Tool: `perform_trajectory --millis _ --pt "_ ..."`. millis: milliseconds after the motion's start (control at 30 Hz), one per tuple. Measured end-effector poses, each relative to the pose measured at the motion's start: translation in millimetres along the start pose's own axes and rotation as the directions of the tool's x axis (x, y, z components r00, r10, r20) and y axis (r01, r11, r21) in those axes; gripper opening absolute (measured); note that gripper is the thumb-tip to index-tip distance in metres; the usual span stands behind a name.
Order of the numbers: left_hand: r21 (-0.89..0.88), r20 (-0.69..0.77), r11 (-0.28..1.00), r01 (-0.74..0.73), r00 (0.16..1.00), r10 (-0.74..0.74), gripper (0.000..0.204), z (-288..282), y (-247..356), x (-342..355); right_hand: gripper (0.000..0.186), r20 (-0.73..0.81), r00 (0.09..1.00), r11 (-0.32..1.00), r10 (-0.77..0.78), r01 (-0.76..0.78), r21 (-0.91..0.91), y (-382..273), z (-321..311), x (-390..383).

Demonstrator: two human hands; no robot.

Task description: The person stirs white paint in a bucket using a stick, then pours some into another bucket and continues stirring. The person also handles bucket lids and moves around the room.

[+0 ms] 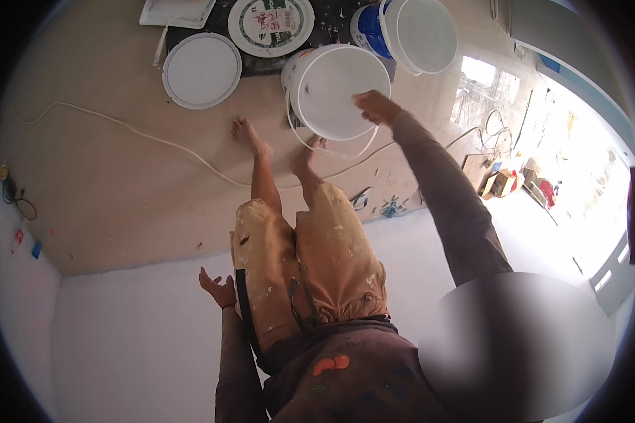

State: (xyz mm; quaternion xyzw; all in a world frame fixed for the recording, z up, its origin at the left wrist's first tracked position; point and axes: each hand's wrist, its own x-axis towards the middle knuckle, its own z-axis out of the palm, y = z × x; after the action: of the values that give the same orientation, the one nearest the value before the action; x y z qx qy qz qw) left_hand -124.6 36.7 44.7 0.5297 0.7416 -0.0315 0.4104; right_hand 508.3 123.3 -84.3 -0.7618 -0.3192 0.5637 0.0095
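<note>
My right hand (375, 107) reaches forward at arm's length and grips the rim of a large white bucket (331, 88), which stands on the beige floor just ahead of my bare feet (250, 137). The bucket's thin handle (331, 153) hangs down on its near side. My left hand (219, 287) is held out beside my left thigh, palm up, fingers apart and holding nothing. I wear paint-spotted tan shorts.
Past the bucket lie a round white lid (202, 70), a printed lid (270, 25), a white tray (176, 10) and a blue bucket (369, 29) beside a leaning white bucket (423, 32). A white cable (120, 127) crosses the floor. A white wall (134, 338) runs at my left; a bright doorway (578, 162) opens on the right.
</note>
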Motion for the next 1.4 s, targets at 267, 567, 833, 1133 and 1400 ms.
perform_trajectory --millis 267,567,833,1133,1400 --pt "0.015 -0.035 0.998 0.064 0.997 -0.063 0.094 -21 17 24 0.018 0.378 0.793 0.284 -0.478 0.547 -0.788 25 23 14" --pt "-0.095 -0.048 0.981 0.170 0.984 -0.175 0.096 0 47 16 0.020 0.427 0.869 0.341 -0.252 0.492 -0.801 -9 30 5" --pt "0.006 -0.039 0.995 0.103 0.994 -0.103 0.098 32 47 -9 0.021 0.024 0.998 0.819 -0.056 0.059 -0.570 -11 39 37" --pt "-0.067 -0.084 0.975 0.211 0.973 -0.216 0.100 -2 25 -24 0.021 -0.104 0.973 0.936 -0.208 0.167 -0.308 -26 28 33" --pt "-0.159 -0.079 0.960 0.230 0.966 -0.245 0.097 -3 34 -24 0.009 -0.015 0.971 0.964 -0.240 0.237 -0.120 12 48 56"
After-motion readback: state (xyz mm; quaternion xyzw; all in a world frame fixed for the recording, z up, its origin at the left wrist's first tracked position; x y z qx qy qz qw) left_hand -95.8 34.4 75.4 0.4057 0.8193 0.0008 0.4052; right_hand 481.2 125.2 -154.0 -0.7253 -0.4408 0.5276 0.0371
